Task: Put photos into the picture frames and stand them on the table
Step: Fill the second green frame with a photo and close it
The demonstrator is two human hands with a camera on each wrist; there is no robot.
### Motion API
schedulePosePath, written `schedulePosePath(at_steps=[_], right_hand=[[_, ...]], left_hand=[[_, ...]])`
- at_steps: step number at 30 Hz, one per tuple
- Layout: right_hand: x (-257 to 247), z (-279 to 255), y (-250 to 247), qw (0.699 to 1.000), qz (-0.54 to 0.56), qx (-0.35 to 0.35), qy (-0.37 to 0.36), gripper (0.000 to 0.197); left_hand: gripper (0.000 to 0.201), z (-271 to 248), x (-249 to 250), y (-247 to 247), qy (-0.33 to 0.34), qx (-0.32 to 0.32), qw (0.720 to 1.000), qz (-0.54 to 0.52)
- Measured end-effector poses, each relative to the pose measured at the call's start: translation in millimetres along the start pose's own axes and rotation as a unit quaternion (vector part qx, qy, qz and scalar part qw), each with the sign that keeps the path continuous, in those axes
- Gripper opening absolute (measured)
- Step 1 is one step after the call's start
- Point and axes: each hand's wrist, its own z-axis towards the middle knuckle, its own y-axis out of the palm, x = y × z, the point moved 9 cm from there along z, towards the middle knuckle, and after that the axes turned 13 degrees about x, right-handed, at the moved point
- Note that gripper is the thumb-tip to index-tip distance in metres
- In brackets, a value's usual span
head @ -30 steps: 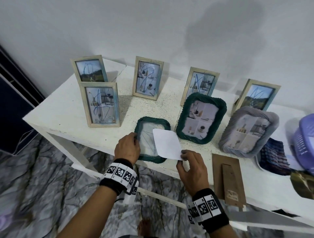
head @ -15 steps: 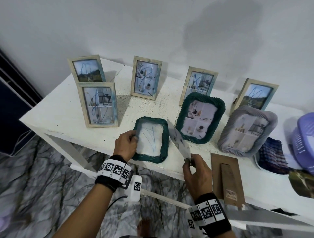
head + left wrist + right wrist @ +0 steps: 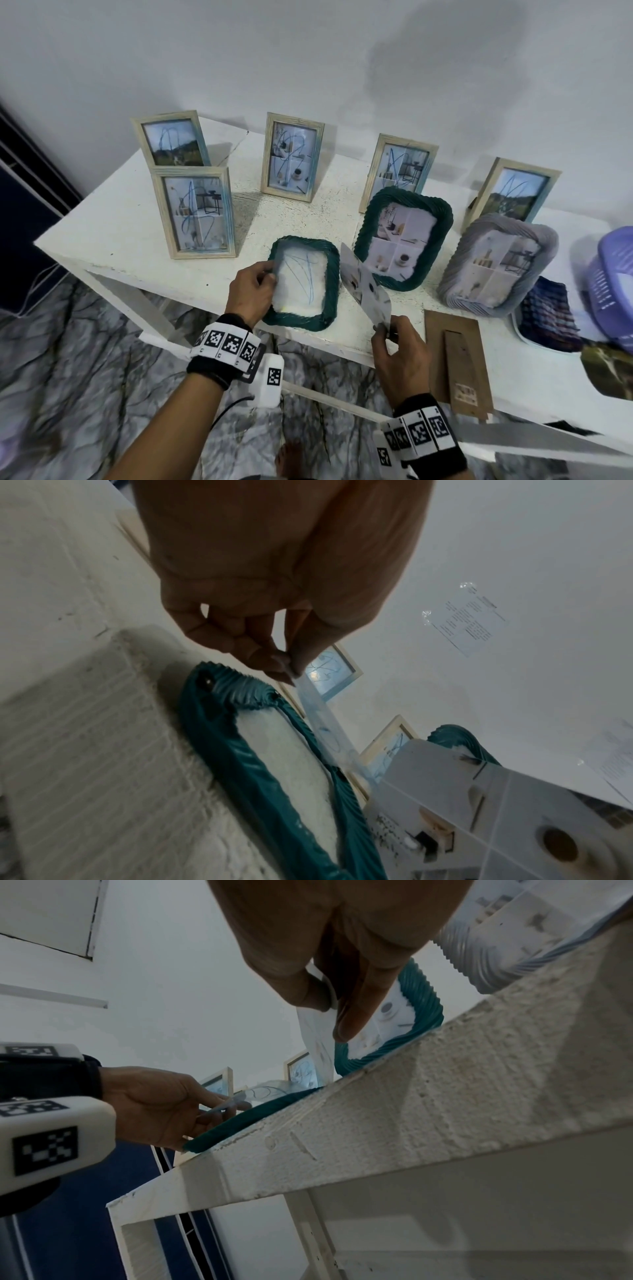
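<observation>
Fingertips (image 3: 274,658) of our left hand (image 3: 251,294) were pinching the near-left edge of a clear sheet (image 3: 322,723) scribbled with blue pen, tipping it up off the green woven frame (image 3: 303,282) that lay flat near the front edge of the table (image 3: 120,219). We figure the lift was just to open a gap so the print could slide under. Seven frames already stood filled further back: five pale wooden ones, another green woven one (image 3: 404,236) and a grey woven one (image 3: 498,262) to the right, so we'd call this one of the last.

Our right hand (image 3: 400,349) gripped the photo (image 3: 364,289) by its near corner, thumb on one face and fingers on the other. It stood almost on edge between the flat frame and the standing green one, printed side to the right. Holding it by the corner kept the rest free to feed in.

A brown backing board (image 3: 457,359) with its stand strip lay flat just right of that hand, presumably parked in reach for closing up. Loose prints and a purple basket (image 3: 613,284) sat at the far right.
</observation>
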Motion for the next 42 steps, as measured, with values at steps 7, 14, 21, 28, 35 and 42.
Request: schedulePosePath(at_steps=[7, 14, 21, 28, 35, 42], right_hand=[[5.3, -0.1, 0.9, 1.0, -0.014, -0.016, 0.021, 0.019], [4.5, 0.2, 1.7, 0.999, -0.017, -0.016, 0.022, 0.016], [3.2, 1.4, 2.0, 0.999, -0.026, -0.024, 0.03, 0.018], [4.5, 1.3, 0.6, 0.999, -0.029, -0.02, 0.031, 0.018], [5.2, 2.0, 3.8, 0.999, -0.015, -0.018, 0.022, 0.02], [5.7, 2.1, 6.2, 0.999, -0.018, -0.018, 0.019, 0.021]], left_hand=[[0.031, -0.1, -5.3, -7.9, -0.005, 0.001, 1.0, -0.019], [0.032, -5.0, -1.3, -12.0, 0.016, 0.006, 1.0, 0.0], [0.032, -2.9, 0.3, 4.3, 0.013, -0.01, 0.998, 0.055], [0.033, -0.8, -3.4, 12.7, 0.003, -0.014, 0.993, 0.116], [0.033, -6.1, 7.3, 10.7, 0.045, 0.005, 0.983, 0.181], [0.031, -4.9, 5.8, 11.2, 0.048, 0.016, 0.978, 0.203]])
